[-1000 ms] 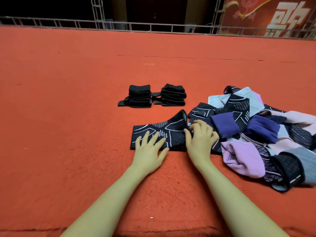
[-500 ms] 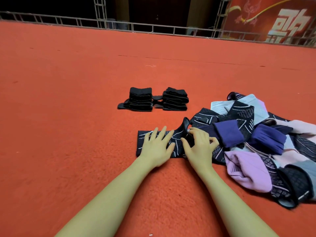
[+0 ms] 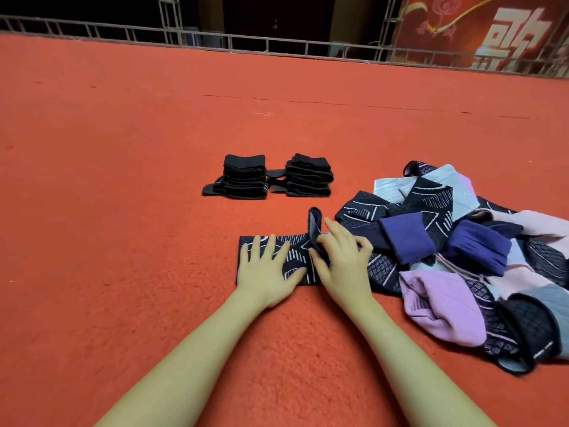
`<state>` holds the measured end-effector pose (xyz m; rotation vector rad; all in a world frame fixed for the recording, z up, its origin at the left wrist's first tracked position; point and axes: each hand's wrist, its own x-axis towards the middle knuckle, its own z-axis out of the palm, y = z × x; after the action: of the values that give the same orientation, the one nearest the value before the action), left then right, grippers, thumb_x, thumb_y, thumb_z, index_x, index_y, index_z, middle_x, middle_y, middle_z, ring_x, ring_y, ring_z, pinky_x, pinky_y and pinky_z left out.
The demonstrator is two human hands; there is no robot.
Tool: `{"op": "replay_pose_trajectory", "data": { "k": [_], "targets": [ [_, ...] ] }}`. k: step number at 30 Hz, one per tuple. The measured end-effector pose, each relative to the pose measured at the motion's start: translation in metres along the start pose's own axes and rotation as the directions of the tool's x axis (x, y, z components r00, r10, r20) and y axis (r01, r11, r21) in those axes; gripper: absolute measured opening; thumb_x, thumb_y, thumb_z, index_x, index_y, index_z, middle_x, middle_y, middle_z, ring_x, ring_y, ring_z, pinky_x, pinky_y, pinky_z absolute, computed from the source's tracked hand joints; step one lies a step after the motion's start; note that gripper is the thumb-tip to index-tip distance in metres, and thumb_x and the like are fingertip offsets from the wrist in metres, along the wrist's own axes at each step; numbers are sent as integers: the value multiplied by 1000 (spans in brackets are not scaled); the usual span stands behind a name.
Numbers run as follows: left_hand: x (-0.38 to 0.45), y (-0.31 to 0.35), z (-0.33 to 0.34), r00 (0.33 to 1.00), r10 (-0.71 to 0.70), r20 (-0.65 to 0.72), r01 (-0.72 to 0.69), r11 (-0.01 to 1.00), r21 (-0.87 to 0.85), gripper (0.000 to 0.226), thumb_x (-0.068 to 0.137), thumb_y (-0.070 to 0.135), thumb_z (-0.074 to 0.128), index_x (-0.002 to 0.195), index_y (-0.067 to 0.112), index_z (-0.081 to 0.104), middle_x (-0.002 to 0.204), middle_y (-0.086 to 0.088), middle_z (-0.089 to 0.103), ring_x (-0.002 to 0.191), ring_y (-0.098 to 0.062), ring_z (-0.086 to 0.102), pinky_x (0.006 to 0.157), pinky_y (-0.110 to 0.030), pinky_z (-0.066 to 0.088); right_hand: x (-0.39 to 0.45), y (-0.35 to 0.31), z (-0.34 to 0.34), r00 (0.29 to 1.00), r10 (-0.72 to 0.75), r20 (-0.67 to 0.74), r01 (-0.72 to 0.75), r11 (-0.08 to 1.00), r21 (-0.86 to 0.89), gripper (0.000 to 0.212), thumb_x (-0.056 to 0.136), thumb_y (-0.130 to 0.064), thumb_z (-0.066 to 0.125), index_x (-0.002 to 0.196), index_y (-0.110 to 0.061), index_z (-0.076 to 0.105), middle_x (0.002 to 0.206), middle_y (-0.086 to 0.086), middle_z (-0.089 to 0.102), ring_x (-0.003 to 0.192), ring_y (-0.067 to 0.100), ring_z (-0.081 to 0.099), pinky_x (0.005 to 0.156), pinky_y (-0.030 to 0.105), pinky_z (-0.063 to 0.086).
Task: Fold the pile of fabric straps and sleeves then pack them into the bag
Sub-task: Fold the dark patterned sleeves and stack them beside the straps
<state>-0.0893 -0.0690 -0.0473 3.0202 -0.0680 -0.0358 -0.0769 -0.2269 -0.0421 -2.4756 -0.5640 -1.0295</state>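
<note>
The left hand [image 3: 267,271] lies flat, fingers spread, pressing a dark patterned sleeve [image 3: 294,257] on the red carpet [image 3: 123,241]. The right hand [image 3: 340,261] pinches the sleeve's raised end just beside it. The unfolded pile [image 3: 462,257] sits right of the right hand, the black folded stacks [image 3: 271,177] lie beyond both hands, and large white characters on the far banner [image 3: 508,35] are cut off and unreadable.

Even, fairly bright light falls from above on the orange-red carpeted floor [image 3: 123,211], giving only soft, faint shadows under the forearms. The top of the frame is dark behind the grey metal railing [image 3: 277,44]. Wide-angle bending curves the upper edges. Detail looks slightly soft throughout, without glare.
</note>
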Motion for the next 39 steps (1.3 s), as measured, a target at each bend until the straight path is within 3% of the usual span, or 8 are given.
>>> {"op": "replay_pose_trajectory", "data": {
  "k": [6,10,15,20,24,29,32,39],
  "targets": [
    [-21,-45,-6,954,-238,-180,243,970,4,73,95,59,28,150,12,20,159,-14,9,145,-35,5,114,-47,6,8,-24,15,910,-111,399,162,982,-95,33,87,-39,36,88,-15,59,108,4,69,101,23,65,92,39,22],
    [-25,-47,-4,945,-236,-225,240,971,-9,66,96,54,33,138,5,42,156,-16,21,144,-36,12,112,-46,10,-1,-25,15,819,-145,555,256,958,-128,56,89,-57,25,103,-14,59,129,7,60,124,22,53,104,41,10],
    [-22,-41,9,922,-230,-312,195,971,-140,39,77,32,75,103,3,69,118,-21,63,114,-47,53,92,-53,38,-5,-21,14,826,-106,553,239,955,-175,61,93,-53,24,112,-11,64,126,6,62,120,21,56,105,39,13],
    [-22,-37,10,911,-199,-360,134,971,-197,52,96,32,49,146,26,35,127,-1,59,129,-36,39,99,-46,19,-6,-29,13,868,-34,495,154,967,-203,73,103,-42,5,109,-14,71,109,1,71,101,21,67,97,41,25],
    [-24,-36,10,879,-274,-390,210,957,-200,61,95,33,50,150,23,26,120,-5,62,128,-38,41,100,-48,21,-8,-35,19,855,-64,515,186,964,-190,71,103,-43,5,112,-16,70,114,1,69,106,21,65,97,41,25],
    [-20,-37,10,877,-243,-415,144,956,-255,55,88,18,62,140,19,45,106,0,68,107,-33,53,91,-42,18,-10,-36,19,865,-67,498,166,973,-159,69,103,-44,7,113,-18,71,117,1,68,108,22,64,97,40,24],
    [-14,-36,17,839,-159,-521,97,985,-143,59,61,0,78,116,16,65,78,4,67,79,-30,58,80,-38,22,-12,-37,21,877,-72,474,161,975,-150,53,100,-41,25,111,-18,71,116,1,69,107,22,64,96,40,25],
    [-19,-52,5,695,-2,-719,68,996,63,44,65,3,42,95,16,72,68,5,61,71,-29,56,76,-37,23,-12,-47,25,851,-95,516,159,984,-81,64,101,-48,13,118,-21,68,123,-1,65,113,22,62,97,40,21]
  ]
}}
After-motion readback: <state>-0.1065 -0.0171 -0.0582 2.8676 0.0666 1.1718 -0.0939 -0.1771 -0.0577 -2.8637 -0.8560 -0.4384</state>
